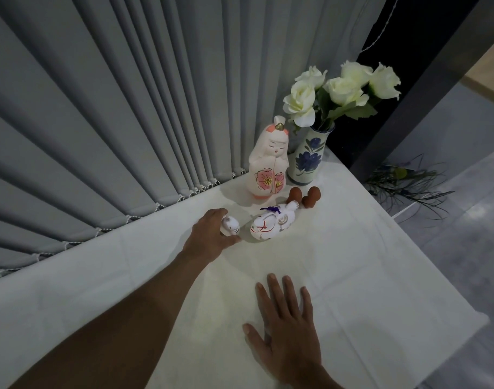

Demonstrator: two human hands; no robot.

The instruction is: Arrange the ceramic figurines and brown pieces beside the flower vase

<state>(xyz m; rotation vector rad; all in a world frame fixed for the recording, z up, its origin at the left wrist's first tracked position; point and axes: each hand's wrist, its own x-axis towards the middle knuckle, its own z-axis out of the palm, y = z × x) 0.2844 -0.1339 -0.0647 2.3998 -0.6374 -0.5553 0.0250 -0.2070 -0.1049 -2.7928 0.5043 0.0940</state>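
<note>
While the left hand (209, 237) curls around a small white figurine (229, 226) on the table (366, 276), the right hand (282, 327) lies flat and spread on the cloth, nearer the viewer and holding nothing. Just right of the small figurine, a rounder painted figurine (271, 224) lies on its side, its long axis running far-right toward two brown pieces (304, 196). Farther back stand the tall doll (269, 161) and the vase (307, 155), almost touching. The left palm and fingertips are hidden behind the figurine.
</note>
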